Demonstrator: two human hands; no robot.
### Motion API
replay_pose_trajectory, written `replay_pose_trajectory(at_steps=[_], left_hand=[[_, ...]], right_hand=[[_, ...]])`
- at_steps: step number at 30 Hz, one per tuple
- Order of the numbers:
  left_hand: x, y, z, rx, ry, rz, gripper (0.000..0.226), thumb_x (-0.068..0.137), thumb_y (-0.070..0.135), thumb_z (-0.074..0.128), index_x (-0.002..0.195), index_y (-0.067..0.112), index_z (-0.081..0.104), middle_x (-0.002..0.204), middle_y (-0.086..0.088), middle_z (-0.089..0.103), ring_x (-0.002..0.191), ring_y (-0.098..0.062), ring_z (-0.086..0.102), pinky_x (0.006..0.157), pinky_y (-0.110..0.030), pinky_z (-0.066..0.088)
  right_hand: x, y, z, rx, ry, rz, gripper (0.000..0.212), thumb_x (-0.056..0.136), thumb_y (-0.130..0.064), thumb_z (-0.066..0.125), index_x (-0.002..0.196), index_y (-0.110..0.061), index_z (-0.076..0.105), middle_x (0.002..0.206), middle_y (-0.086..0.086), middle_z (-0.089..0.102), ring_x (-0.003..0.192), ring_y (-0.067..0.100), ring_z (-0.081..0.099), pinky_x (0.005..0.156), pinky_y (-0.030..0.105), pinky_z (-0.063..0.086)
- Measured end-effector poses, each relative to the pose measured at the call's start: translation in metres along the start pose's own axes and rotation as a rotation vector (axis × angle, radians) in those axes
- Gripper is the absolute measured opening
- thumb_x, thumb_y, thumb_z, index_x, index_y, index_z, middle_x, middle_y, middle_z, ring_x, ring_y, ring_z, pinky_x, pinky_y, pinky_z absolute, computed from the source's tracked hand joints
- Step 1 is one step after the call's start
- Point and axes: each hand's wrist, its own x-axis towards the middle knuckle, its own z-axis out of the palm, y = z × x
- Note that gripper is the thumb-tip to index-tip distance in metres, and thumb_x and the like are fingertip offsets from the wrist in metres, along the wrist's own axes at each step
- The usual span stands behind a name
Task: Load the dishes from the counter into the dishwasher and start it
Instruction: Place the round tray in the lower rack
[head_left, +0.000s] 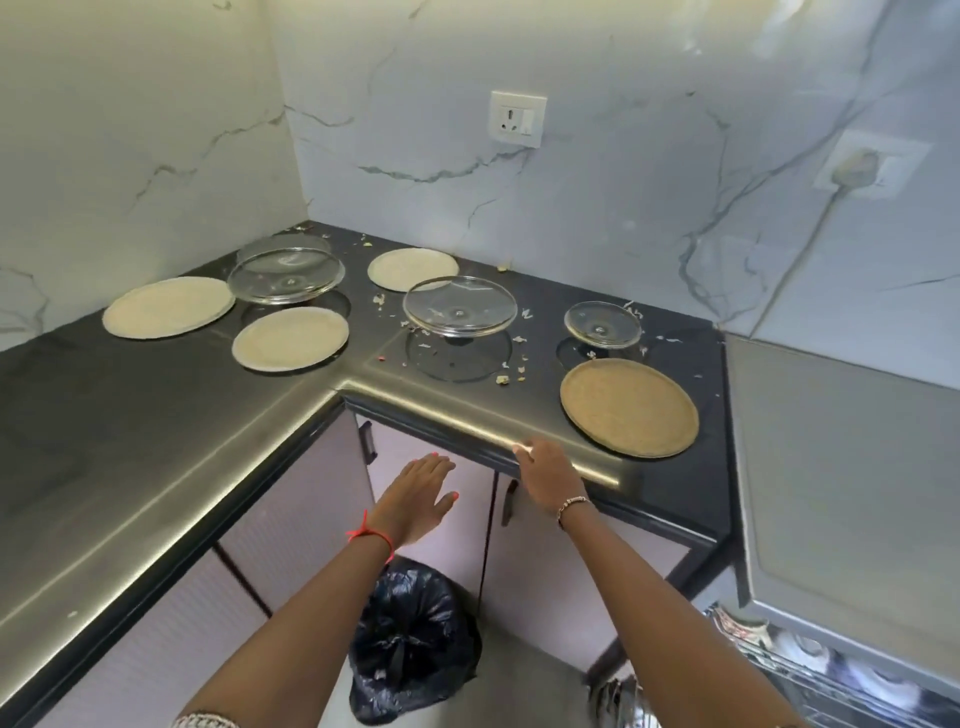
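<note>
Several dishes lie on the black L-shaped counter (156, 415). Cream plates sit at the left (169, 306), the middle (290, 339) and the back (413, 268). A tan plate (628, 408) lies nearest, at the right front. Glass plates stand at the back left (285, 275), the centre (460, 306) and the right (602, 325). My right hand (545, 478) rests with straight fingers on the counter's front edge, just left of the tan plate. My left hand (421, 493) hovers flat and empty below the edge, in front of the cabinet doors. The dishwasher (831, 493) stands at the right.
Food scraps are scattered on the counter around the glass plates. A bin with a black bag (410, 639) stands on the floor below my arms. Part of a rack with shiny items (810, 670) shows at the lower right. A wall socket (517, 118) is on the marble wall.
</note>
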Motion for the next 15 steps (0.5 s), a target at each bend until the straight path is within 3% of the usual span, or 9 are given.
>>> replay_pose_trajectory(at_steps=[6,9,15], left_hand=[[0.058,0.018,0.005,-0.030,0.002,0.103,0.050,0.099,0.033,0.038,0.142,0.009,0.030,0.152,-0.004,0.025,0.143,-0.017,0.015,0.118,-0.030,0.011],[0.080,0.022,0.007,-0.066,-0.013,0.147,0.048,0.098,0.031,0.041,0.140,0.008,0.034,0.151,-0.005,0.028,0.142,-0.019,0.018,0.117,-0.029,0.011],[0.120,0.022,0.015,-0.061,-0.053,0.143,0.053,0.098,0.034,0.038,0.143,0.008,0.027,0.154,-0.005,0.019,0.144,-0.019,0.011,0.118,-0.032,0.008]], right_hand=[[0.029,0.042,-0.039,0.012,0.169,0.141,0.028,0.096,-0.020,0.041,0.099,0.004,0.056,0.100,0.018,0.058,0.086,0.028,0.052,0.070,0.027,0.032],[0.039,0.059,-0.052,-0.006,0.238,0.227,0.028,0.096,-0.019,0.042,0.106,0.004,0.054,0.108,0.020,0.057,0.091,0.030,0.053,0.075,0.034,0.040],[0.059,0.079,-0.068,0.056,0.374,0.540,0.043,0.096,-0.019,0.042,0.132,0.002,0.031,0.132,0.021,0.037,0.105,0.038,0.055,0.081,0.041,0.046]])
